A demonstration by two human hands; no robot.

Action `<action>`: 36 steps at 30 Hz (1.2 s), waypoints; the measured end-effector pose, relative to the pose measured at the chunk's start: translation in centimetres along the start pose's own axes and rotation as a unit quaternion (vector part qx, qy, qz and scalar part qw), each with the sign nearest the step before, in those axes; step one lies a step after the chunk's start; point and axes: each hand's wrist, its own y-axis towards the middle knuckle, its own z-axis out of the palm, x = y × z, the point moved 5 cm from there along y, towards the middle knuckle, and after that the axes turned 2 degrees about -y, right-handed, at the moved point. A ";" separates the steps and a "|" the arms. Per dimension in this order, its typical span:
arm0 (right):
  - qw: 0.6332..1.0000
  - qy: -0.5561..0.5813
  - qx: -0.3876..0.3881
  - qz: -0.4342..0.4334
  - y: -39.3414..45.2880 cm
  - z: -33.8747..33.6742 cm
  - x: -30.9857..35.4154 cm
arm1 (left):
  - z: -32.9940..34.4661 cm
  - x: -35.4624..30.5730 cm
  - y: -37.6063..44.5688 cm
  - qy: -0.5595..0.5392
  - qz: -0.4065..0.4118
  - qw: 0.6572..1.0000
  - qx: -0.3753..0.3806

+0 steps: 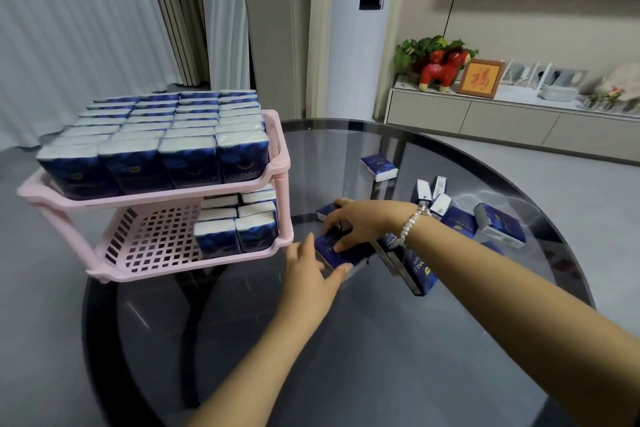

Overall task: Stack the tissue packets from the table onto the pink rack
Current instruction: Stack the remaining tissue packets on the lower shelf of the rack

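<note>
Both hands gripping one tissue packet (341,255) beside a two-tier pink rack (156,198).
Left hand (308,270) and right hand (360,224) clasp it; top tier four columns wide, lower tier six packets visible.

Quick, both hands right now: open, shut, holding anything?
Left hand: grips the near end of a tissue packet on the glass table.
Right hand: fingers curled over the same packet's far side.

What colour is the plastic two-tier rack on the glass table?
Pale pink plastic two-tier rack, best seen in the head view.
</note>
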 end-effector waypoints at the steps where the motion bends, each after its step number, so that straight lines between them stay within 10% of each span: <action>1: 1.000 0.010 -0.012 -0.002 -0.3 0.1 0.1 | 0.0 0.0 -0.1 0.017 -0.008 1.000 0.009; 14: 0.951 0.265 -0.158 -0.029 -4.7 0.5 2.0 | -2.8 0.1 -1.6 -0.138 -0.017 0.990 0.012; 28: 0.819 0.404 -0.406 0.015 -11.7 3.7 5.0 | -5.4 0.0 -3.1 -0.474 -0.084 0.877 -0.001; 36: 0.860 0.385 -0.331 -0.044 -13.0 2.9 5.1 | -5.0 -1.6 -3.5 -0.473 -0.096 0.868 0.114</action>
